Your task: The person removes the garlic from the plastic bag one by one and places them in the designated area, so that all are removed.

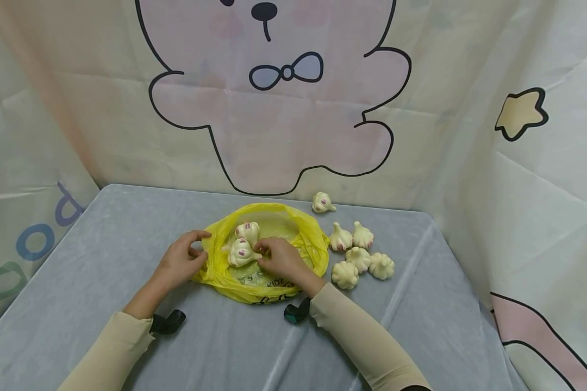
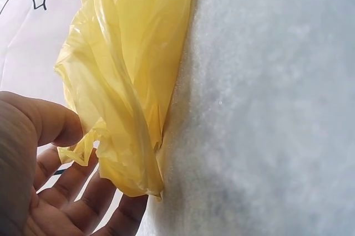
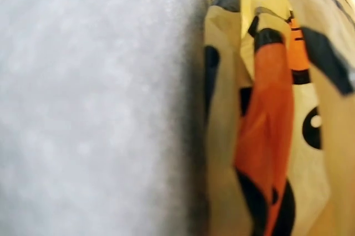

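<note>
A yellow plastic bag [image 1: 318, 233] lies on the table with its mouth spread wide. Inside it are two garlic bulbs, the farther one [image 1: 248, 232] touching the nearer garlic bulb [image 1: 241, 253]. My right hand [image 1: 285, 260] reaches over the near right rim and pinches the nearer bulb by its stem. At the left rim, my left hand [image 1: 182, 260] holds the bag's edge; the left wrist view has the thumb [image 2: 58, 122] on one side of the film and fingers behind it. The right wrist view catches only the bag's printed side [image 3: 266, 108], not the hand.
Several garlic bulbs [image 1: 358, 258] lie in a group just right of the bag. Another bulb [image 1: 322, 202] sits by the table's back edge. A grey cloth [image 1: 142, 222] covers the table, and a printed curtain [image 1: 283, 125] hangs behind it.
</note>
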The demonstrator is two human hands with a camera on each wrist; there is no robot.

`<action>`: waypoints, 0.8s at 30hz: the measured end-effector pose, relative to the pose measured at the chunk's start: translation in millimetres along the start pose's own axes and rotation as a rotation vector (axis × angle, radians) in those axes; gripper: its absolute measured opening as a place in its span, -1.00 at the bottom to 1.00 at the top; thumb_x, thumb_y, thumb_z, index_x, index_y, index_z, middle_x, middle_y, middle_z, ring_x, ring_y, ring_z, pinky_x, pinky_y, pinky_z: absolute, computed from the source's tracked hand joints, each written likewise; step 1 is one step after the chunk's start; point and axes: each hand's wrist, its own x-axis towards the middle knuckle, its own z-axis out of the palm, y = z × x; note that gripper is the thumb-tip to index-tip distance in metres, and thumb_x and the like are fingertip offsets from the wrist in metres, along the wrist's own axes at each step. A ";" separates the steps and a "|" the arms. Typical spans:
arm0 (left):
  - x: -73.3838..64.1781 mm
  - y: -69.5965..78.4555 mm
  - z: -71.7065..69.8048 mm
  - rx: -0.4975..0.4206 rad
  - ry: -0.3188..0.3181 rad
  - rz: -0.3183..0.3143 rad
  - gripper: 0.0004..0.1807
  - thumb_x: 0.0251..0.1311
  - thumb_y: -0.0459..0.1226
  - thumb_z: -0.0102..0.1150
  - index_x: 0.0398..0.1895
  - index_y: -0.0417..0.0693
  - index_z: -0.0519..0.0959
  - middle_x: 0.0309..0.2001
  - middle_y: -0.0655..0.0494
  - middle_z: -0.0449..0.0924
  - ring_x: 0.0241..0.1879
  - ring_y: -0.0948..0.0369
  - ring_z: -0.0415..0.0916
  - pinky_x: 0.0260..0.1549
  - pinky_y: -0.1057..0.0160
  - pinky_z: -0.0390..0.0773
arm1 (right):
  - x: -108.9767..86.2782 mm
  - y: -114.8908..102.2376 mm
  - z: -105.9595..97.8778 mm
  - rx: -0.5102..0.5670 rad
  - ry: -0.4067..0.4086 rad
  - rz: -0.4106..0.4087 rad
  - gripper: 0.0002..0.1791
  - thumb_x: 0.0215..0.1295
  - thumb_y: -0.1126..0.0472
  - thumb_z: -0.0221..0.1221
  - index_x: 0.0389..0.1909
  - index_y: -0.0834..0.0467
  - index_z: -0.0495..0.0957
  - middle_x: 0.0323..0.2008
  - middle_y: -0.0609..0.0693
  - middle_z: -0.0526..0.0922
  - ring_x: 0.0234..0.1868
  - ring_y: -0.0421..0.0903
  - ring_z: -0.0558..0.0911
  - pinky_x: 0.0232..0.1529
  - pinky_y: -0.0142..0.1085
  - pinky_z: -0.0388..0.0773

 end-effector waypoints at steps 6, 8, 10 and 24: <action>-0.2 -0.5 0.5 0.000 0.003 0.003 -0.52 0.28 -0.30 0.05 0.28 -0.06 0.36 0.25 -0.22 0.32 -0.15 -0.01 0.57 -0.42 0.22 0.59 | 0.9 1.5 2.4 -0.012 0.008 -0.016 -0.78 0.17 0.23 0.25 -0.14 -0.01 0.65 -0.22 -0.10 0.67 -0.24 -0.21 0.58 -0.22 -0.37 0.52; -0.2 -0.6 0.6 0.003 0.005 0.006 -0.52 0.28 -0.30 0.05 0.28 -0.06 0.36 0.25 -0.22 0.32 -0.15 0.00 0.57 -0.42 0.23 0.58 | 0.8 2.3 2.2 0.002 0.006 -0.015 -0.79 0.18 0.23 0.25 -0.15 -0.01 0.65 -0.23 -0.09 0.66 -0.24 -0.21 0.58 -0.22 -0.37 0.52; -0.4 -0.6 0.6 0.005 0.006 0.008 -0.52 0.27 -0.30 0.05 0.28 -0.06 0.36 0.25 -0.22 0.33 -0.16 0.00 0.57 -0.42 0.23 0.58 | 0.3 3.2 2.1 0.019 0.005 -0.012 -0.79 0.18 0.22 0.25 -0.15 -0.01 0.65 -0.24 -0.10 0.65 -0.24 -0.21 0.58 -0.21 -0.37 0.52; -0.5 -0.2 2.4 0.016 0.009 0.001 -0.52 0.27 -0.30 0.05 0.28 -0.07 0.36 0.26 -0.21 0.33 -0.15 0.00 0.57 -0.40 0.22 0.60 | -5.8 2.3 -9.6 0.117 0.028 -0.003 -0.80 0.21 0.20 0.18 -0.15 0.04 0.65 -0.17 -0.07 0.65 -0.14 -0.15 0.58 -0.10 -0.31 0.54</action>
